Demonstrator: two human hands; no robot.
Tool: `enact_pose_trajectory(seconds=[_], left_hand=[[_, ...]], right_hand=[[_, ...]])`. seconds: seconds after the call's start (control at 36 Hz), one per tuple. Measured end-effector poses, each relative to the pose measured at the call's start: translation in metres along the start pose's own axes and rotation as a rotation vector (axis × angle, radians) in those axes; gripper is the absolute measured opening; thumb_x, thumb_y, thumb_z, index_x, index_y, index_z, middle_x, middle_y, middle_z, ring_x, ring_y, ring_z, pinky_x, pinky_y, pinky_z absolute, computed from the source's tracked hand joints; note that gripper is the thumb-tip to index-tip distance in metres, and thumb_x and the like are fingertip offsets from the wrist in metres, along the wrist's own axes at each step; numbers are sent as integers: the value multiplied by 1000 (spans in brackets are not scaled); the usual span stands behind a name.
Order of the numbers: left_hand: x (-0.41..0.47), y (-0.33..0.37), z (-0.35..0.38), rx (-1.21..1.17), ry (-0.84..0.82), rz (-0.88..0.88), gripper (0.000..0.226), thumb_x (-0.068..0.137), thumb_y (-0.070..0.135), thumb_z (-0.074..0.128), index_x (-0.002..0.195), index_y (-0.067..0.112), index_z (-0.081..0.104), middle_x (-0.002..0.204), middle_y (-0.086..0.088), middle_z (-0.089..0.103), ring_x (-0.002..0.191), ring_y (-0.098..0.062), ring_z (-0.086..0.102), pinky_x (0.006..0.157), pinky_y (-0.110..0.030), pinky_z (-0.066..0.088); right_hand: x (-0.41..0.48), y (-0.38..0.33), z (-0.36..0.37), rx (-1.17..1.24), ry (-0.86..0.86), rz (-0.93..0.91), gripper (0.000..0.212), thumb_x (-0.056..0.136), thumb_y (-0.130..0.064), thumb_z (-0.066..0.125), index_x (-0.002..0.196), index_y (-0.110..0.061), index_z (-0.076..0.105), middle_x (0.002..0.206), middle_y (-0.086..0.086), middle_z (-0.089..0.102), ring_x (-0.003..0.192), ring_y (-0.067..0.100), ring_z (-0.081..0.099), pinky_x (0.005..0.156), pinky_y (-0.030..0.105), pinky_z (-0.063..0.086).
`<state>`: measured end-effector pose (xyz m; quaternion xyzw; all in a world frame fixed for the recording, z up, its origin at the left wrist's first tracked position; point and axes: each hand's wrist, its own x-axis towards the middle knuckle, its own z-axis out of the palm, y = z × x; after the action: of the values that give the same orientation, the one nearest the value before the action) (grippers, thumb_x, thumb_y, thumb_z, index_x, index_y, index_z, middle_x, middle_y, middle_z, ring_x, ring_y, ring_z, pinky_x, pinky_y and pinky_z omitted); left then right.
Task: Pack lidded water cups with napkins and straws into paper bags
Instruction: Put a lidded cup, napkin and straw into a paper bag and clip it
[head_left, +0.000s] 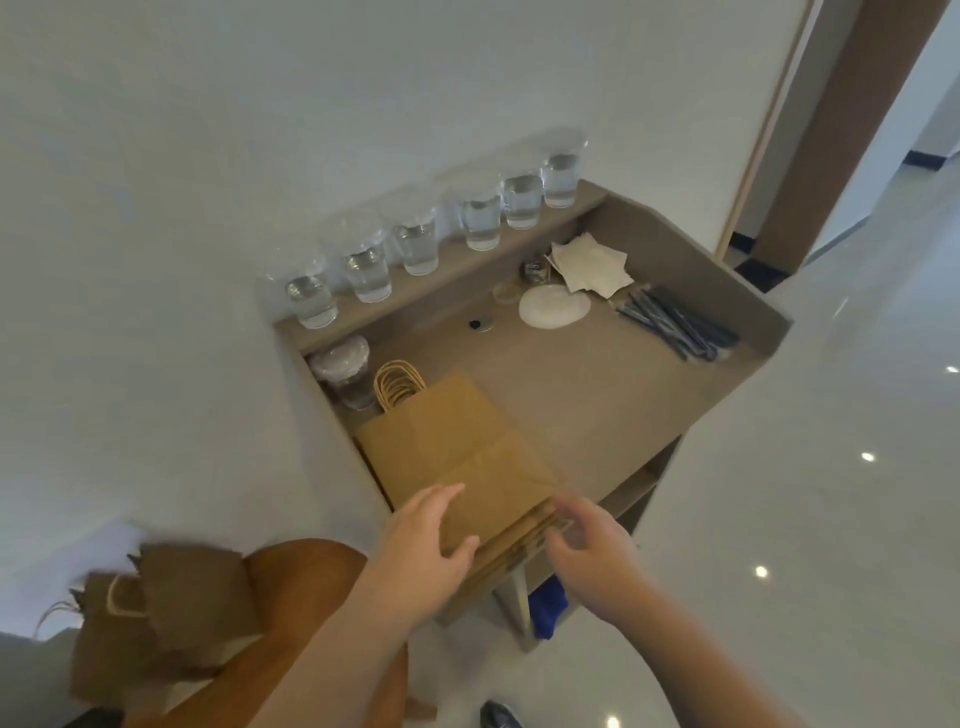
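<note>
A stack of flat brown paper bags (457, 447) lies at the near left of the desk (597, 384), twine handles pointing away from me. My left hand (431, 530) rests on the top bag's near end, fingers spread. At the stack's near right corner my right hand (587, 545) has its fingers curled at the bags' edges. Several clear cups of water (480, 221) stand in a row on the back ledge. One lidded cup (345, 371) stands left of the bag handles. White napkins (592, 267), a pile of clear lids (553, 306) and dark wrapped straws (675, 322) lie at the far right.
Standing brown bags (156, 618) sit on the floor at lower left beside my knee. A small dark cap (479, 325) and a small tin (535, 270) lie near the lids. The desk has raised side walls, and a blue item (548, 608) sits beneath it.
</note>
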<state>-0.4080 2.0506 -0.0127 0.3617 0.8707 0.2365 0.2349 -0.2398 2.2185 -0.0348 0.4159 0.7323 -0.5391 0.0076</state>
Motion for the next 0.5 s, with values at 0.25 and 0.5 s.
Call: enact_pose_trajectory(seconds=[0.25, 0.5], left_hand=[[105, 4, 19, 97, -94, -151, 77, 94, 52, 70, 160, 38, 33, 162, 6, 42, 149, -23, 39, 120, -45, 39], [140, 17, 2, 155, -179, -97, 24, 97, 46, 69, 119, 41, 61, 119, 13, 64, 109, -15, 63, 94, -39, 56]], right_hand=[[51, -32, -30, -281, -12, 22, 65, 86, -61, 47, 147, -40, 56, 137, -14, 56, 123, 10, 57, 108, 32, 48], [111, -45, -66, -280, 102, 6, 30, 101, -45, 57, 129, -39, 66, 113, -23, 65, 97, -3, 62, 86, 24, 51]])
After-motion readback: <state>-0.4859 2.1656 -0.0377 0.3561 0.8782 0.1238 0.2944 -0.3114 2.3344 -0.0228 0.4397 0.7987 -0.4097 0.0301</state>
